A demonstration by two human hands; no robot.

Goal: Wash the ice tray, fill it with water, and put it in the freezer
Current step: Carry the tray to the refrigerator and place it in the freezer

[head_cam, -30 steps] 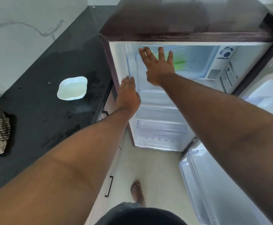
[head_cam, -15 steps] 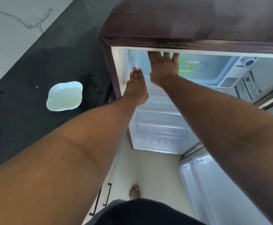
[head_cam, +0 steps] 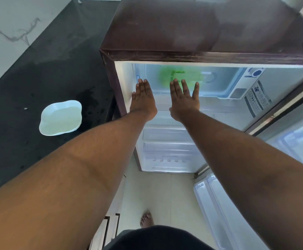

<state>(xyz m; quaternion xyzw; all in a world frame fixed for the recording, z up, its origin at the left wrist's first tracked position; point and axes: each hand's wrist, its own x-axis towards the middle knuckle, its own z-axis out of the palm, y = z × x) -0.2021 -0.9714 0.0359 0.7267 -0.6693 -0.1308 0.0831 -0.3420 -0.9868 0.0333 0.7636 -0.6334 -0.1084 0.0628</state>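
The green ice tray (head_cam: pixel 176 74) shows as a blur behind the translucent flap of the freezer compartment (head_cam: pixel 219 82), at the top of the open fridge (head_cam: pixel 183 56). My left hand (head_cam: pixel 142 98) lies flat with straight fingers against the flap's left end. My right hand (head_cam: pixel 184 98) is also flat, fingers spread, on the flap's middle just below the green tray. Neither hand holds anything.
A white bowl (head_cam: pixel 60 117) with liquid sits on the wet black countertop (head_cam: pixel 38 78) left of the fridge. The fridge door (head_cam: pixel 237 204) stands open at the lower right. White shelves and drawers (head_cam: pixel 167 141) fill the fridge below. A bare foot (head_cam: pixel 147 219) is on the tiled floor.
Both hands have slid down the freezer flap and now sit side by side lower on it. The green tray is now uncovered behind the flap. The camera shifted slightly.
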